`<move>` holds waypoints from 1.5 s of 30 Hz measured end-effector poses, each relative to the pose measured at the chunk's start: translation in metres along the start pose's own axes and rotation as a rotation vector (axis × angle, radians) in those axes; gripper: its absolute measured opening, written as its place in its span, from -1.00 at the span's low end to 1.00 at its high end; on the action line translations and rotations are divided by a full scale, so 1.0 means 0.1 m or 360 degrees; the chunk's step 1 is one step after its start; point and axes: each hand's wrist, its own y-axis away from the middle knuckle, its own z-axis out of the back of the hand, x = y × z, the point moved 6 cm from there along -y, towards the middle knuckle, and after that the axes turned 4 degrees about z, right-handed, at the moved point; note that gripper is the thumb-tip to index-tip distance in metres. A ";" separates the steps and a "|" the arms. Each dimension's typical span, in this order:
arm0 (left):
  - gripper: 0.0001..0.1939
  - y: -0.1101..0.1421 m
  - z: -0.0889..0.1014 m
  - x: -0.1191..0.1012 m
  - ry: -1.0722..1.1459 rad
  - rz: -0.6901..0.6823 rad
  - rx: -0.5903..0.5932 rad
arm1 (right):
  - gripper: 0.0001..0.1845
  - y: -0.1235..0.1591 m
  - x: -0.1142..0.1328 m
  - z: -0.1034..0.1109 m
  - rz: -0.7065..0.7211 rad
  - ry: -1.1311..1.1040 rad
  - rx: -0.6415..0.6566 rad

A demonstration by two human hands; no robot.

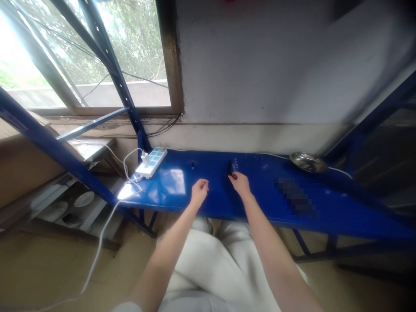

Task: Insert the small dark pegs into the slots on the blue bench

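Observation:
I sit at a glossy blue shelf that serves as a bench. My left hand rests on its surface with the fingers curled in; whether they hold anything I cannot make out. My right hand reaches a little farther forward and pinches a small dark object with a red tip, too small to name. A tiny dark piece lies on the shelf beyond my left hand.
A white power strip with a white cable sits at the shelf's left end. A shallow metal dish stands at the right rear. Blue rack struts cross the window on the left. Plates lie on a low shelf below.

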 end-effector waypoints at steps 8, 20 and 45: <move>-0.83 0.00 0.00 0.01 0.0002 0.0012 -0.0002 | -0.76 -0.05 -0.04 -0.07 -0.0010 0.0071 0.0050; -0.84 -0.01 -0.01 0.01 0.0011 0.0020 0.0002 | -0.75 -0.08 -0.15 0.03 -0.0175 0.0212 0.0123; -0.74 -0.53 0.63 -0.39 -0.0449 -0.0078 -0.0601 | -0.52 0.00 -0.24 0.21 -0.0285 0.0301 0.0162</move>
